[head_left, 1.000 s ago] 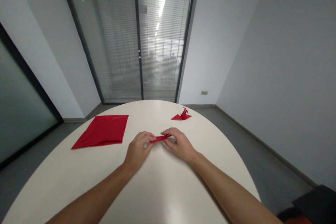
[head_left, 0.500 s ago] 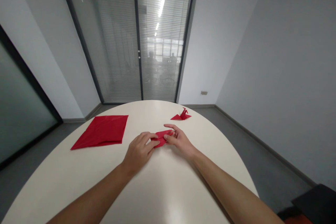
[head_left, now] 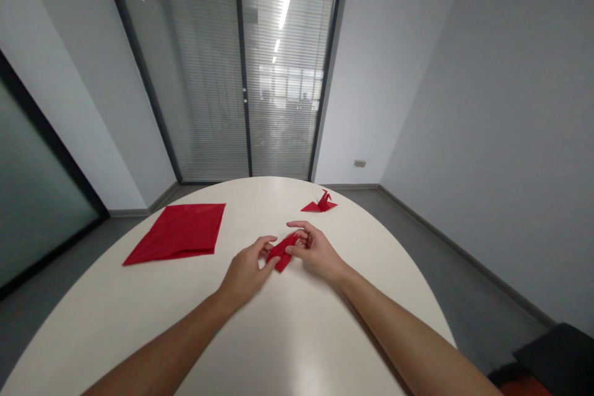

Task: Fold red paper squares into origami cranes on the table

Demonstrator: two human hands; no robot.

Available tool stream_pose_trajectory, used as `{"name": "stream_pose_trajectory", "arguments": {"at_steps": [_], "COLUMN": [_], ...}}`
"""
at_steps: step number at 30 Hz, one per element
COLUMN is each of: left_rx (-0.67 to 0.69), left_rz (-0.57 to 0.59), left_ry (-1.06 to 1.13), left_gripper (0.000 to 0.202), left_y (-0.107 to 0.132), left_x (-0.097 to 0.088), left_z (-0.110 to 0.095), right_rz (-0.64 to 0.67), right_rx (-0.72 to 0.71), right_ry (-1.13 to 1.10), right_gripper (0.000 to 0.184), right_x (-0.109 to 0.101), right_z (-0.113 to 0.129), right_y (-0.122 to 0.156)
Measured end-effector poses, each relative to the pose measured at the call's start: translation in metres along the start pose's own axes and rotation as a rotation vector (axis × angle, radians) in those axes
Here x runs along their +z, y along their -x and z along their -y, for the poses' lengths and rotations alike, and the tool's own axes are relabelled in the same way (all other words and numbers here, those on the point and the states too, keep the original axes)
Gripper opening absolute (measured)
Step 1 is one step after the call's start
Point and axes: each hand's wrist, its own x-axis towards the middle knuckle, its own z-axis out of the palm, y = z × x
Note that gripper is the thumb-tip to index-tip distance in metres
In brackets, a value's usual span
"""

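Between my two hands, low over the middle of the table, is a small piece of folded red paper, tilted with one end pointing toward me. My left hand grips its left side, thumb in front and fingers behind. On the other side, my right hand pinches the paper's upper right part between thumb and fingers, with the index finger stretched out above. The fingertips hide some of the folds. Beyond my right hand stands a finished red origami crane with its wings spread.
A flat stack of red paper sheets lies at the left of the round white table. Past the far edge are a glass partition with blinds and walls. A black object, perhaps a chair, shows at lower right.
The folded paper has turned, so one end now points down toward me. My left fingers have shifted from on top of it to its left edge; the right hand keeps its pinch.
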Motion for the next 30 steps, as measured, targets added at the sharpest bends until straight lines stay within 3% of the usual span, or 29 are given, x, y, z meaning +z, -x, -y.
{"name": "stream_pose_trajectory", "arguments": {"at_steps": [9, 30], "left_rx": [-0.002, 0.017], "left_rz": [0.059, 0.21], "left_ry": [0.262, 0.364], "left_gripper": [0.023, 0.03], "left_y": [-0.004, -0.005], "left_x": [0.0, -0.005], "left_z": [0.003, -0.005], "right_rz": [-0.019, 0.029], "right_rx": [-0.073, -0.077], "right_ry": [0.034, 0.055], "right_gripper": [0.034, 0.026], "right_x": [-0.003, -0.002], "right_z": [0.004, 0.018], "right_y": [0.0, 0.003]}}
